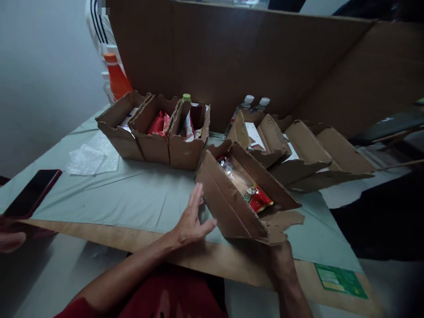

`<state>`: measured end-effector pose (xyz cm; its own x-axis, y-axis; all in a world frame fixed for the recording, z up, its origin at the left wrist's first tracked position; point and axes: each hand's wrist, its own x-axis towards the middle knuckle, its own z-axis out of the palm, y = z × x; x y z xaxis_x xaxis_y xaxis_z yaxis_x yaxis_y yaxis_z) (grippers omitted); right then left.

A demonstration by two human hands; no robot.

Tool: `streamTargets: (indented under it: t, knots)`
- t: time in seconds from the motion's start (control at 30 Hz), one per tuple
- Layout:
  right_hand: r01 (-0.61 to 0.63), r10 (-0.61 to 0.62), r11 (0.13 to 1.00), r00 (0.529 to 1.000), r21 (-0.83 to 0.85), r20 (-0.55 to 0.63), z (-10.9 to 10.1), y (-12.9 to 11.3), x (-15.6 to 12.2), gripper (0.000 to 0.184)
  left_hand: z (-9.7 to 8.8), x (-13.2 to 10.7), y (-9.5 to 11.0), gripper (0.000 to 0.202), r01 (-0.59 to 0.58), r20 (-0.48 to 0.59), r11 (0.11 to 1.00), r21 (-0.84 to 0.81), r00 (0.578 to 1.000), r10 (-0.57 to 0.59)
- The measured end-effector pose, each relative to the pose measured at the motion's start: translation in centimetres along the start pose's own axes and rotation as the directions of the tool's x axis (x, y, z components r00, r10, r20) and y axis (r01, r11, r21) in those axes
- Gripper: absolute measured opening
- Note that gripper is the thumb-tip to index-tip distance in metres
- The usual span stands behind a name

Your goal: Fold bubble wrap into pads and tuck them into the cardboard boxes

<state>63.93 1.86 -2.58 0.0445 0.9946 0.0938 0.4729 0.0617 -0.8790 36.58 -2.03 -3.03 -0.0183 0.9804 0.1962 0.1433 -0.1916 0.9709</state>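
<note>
My left hand (pixel 191 219) is open, its fingers stretched out beside the near left wall of a torn cardboard box (pixel 228 207) on the table. My right hand (pixel 281 260) reaches under the box's near right corner; its fingers are hidden by the cardboard. Inside the box lie a clear packet of biscuits (pixel 236 176) and a red snack packet (pixel 260 199).
Three joined cardboard boxes (pixel 153 145) with red packets stand at the back left, more open boxes (pixel 308 150) at the back right. Two water bottles (pixel 253 104), an orange bottle (pixel 115 77), bubble wrap (pixel 91 159) and a large cardboard wall (pixel 251 57). Another person's hand holds a phone (pixel 31 192) at left.
</note>
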Motion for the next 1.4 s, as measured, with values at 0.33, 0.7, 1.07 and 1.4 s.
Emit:
streamTargets:
  t: [0.33,0.7,1.07,1.4]
  knots:
    - [-0.013,0.017,0.986,1.000,-0.164,0.025,2.0,-1.0,-1.4,0.034,0.3,-1.0,-0.4,0.124,-0.097,0.180,0.973,0.208,0.982,0.060]
    - [0.241,-0.236,0.968,0.969,-0.069,0.071,5.5,-2.7,1.5,0.029,-1.5,3.0,-1.8,0.065,-0.080,-0.108,0.939,0.334,0.987,0.123]
    - [0.330,-0.314,0.929,0.942,-0.166,0.115,6.7,0.2,0.8,0.028,-1.7,6.6,-0.5,0.013,0.074,-0.087,0.909,0.410,0.995,-0.042]
    - [0.381,-0.359,0.903,0.923,-0.197,0.138,6.4,-0.2,0.8,0.024,-1.1,10.2,-0.9,0.038,0.042,0.015,0.917,0.397,0.999,-0.053]
